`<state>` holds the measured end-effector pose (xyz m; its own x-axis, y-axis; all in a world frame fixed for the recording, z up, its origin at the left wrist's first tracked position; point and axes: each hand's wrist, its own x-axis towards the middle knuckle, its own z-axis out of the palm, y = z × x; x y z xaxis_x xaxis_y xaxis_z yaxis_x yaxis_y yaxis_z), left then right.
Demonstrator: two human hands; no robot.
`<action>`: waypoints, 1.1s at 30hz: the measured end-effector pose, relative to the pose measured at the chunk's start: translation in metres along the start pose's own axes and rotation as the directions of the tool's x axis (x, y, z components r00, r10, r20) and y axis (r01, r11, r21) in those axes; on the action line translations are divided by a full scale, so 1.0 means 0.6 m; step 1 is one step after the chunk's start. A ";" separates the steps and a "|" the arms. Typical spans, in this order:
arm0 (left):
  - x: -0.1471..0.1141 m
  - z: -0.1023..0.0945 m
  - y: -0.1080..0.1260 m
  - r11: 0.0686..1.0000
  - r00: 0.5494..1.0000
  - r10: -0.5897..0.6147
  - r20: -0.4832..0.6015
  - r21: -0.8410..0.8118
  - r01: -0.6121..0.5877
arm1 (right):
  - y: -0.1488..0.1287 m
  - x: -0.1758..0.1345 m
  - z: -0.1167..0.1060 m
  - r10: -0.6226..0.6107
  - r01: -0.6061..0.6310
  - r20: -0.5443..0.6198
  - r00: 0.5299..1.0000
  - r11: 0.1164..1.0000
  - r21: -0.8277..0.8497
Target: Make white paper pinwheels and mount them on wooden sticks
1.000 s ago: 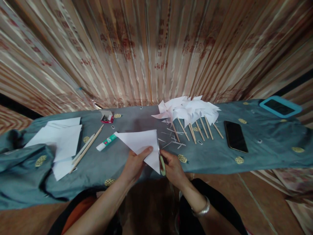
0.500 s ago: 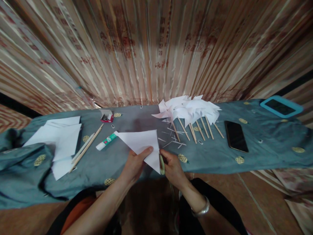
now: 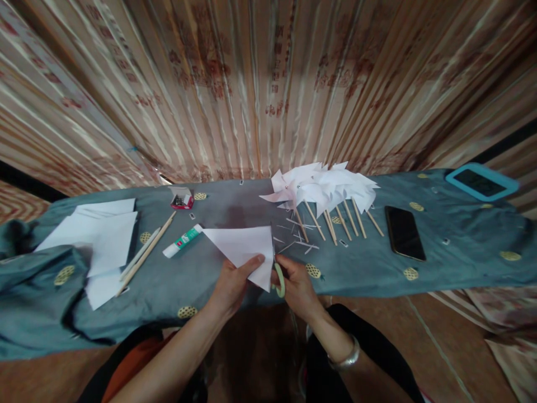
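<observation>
My left hand (image 3: 232, 282) pinches a white sheet of paper folded into a triangle (image 3: 247, 244), thumb on top and fingers underneath. In my right hand (image 3: 298, 285) is a pair of scissors (image 3: 279, 280) with pale green handles. The blades lie along the paper's right edge and are partly hidden by it. Thin paper strips (image 3: 298, 242) are scattered on the cloth just beyond my right hand. Near the triangle's left corner lies a green and white glue stick (image 3: 182, 240).
White paper pinwheels (image 3: 323, 187) on wooden sticks lie at the back centre. A phone (image 3: 405, 233) and a blue-framed tablet (image 3: 482, 182) are to the right. Leftward are a small red box (image 3: 182, 200) of metal pins, wooden sticks (image 3: 146, 254) and white paper sheets (image 3: 111, 238).
The scissors have shifted slightly at the paper's right edge, and their handle loop shows wider. The paper's lower tip sits a little higher and further left.
</observation>
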<state>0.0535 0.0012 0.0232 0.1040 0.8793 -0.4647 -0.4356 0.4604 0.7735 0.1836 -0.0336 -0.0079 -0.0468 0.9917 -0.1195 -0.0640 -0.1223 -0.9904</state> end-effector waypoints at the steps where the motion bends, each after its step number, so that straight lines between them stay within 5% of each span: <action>1: 0.000 0.000 0.000 1.000 1.000 -0.004 -0.001 0.001 0.004 | 0.001 0.000 0.001 0.006 -0.006 -0.003 1.000 1.000 0.004; 13: 0.004 -0.004 -0.005 0.999 1.000 -0.013 0.012 0.041 0.013 | 0.000 0.004 0.005 0.024 -0.023 -0.021 0.999 0.999 0.030; 19: 0.013 -0.016 0.038 0.989 0.986 0.143 -0.083 -0.019 -0.145 | -0.008 0.019 -0.023 0.069 -0.095 -0.174 0.982 0.985 -0.144; 22: 0.017 -0.031 0.065 0.971 0.962 0.230 -0.150 -0.026 -0.236 | -0.018 0.024 -0.036 0.020 -0.103 -0.189 0.982 0.893 -0.439; 29: 0.003 -0.069 0.098 0.957 0.941 0.278 -0.192 -0.028 -0.289 | -0.064 0.015 0.006 0.099 0.053 0.106 0.989 0.430 -0.901; 33: -0.014 -0.085 0.109 0.956 0.943 0.290 -0.163 -0.005 -0.295 | -0.071 0.036 0.050 0.114 0.070 0.129 0.985 0.422 -0.904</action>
<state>-0.0215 0.0178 0.0556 -0.1737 0.9429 -0.2842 -0.4510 0.1804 0.8741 0.1556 -0.0080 0.0339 -0.1824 0.9578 -0.2220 0.8710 0.0526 -0.4885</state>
